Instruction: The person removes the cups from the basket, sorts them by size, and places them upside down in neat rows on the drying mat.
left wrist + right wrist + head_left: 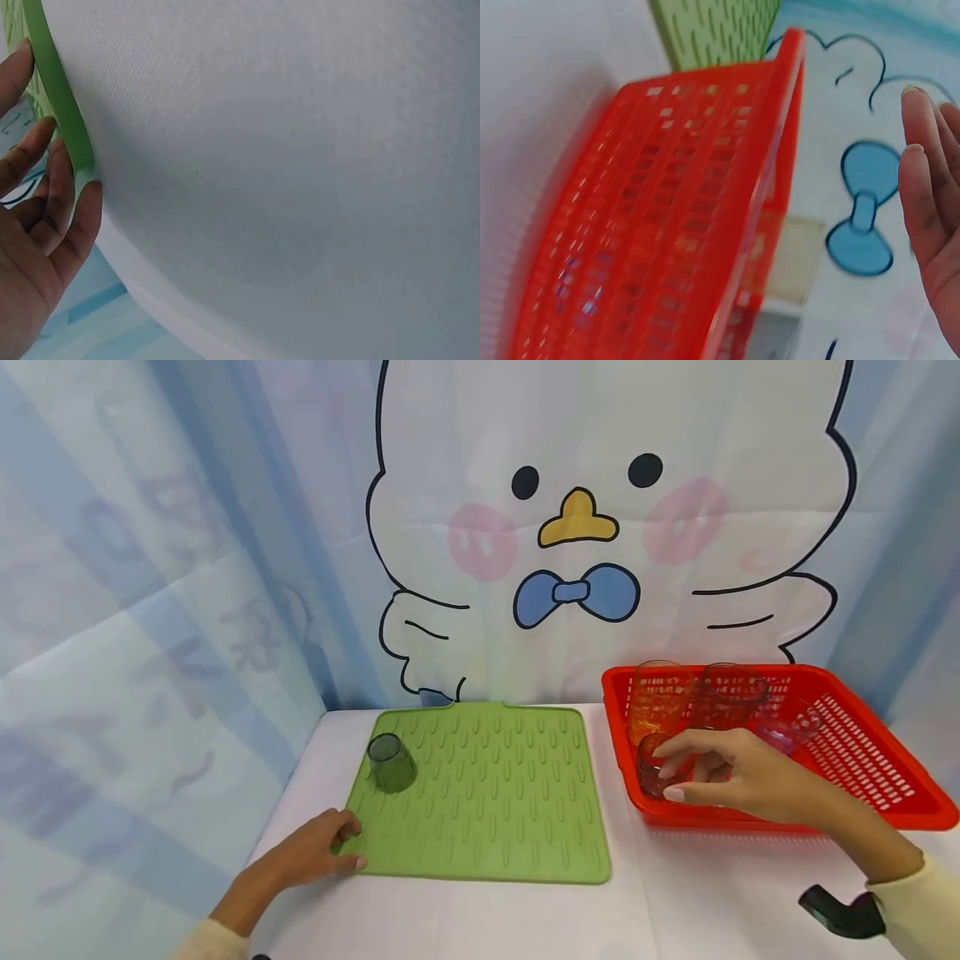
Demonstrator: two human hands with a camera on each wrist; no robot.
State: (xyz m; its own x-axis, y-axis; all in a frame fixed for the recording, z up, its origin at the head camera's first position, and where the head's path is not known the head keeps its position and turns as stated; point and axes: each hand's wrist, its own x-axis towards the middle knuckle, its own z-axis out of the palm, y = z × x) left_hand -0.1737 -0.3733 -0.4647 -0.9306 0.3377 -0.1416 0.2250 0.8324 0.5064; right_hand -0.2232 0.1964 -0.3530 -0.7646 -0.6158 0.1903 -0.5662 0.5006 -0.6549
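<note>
We observe a rear curtain [337,527] printed with a white cartoon bird [585,402], showing pink cheeks [480,542], a yellow beak [577,521] and a blue bow tie [572,592]. At left, we note a blue-and-white side curtain [150,610] bearing faint marks [176,681]. The worktop [465,922] surface is white. Lighting appears soft.

From my end I saw a white-covered table [525,922] with a bumpy green mat [487,810] left of a red basket [922,817].
</note>
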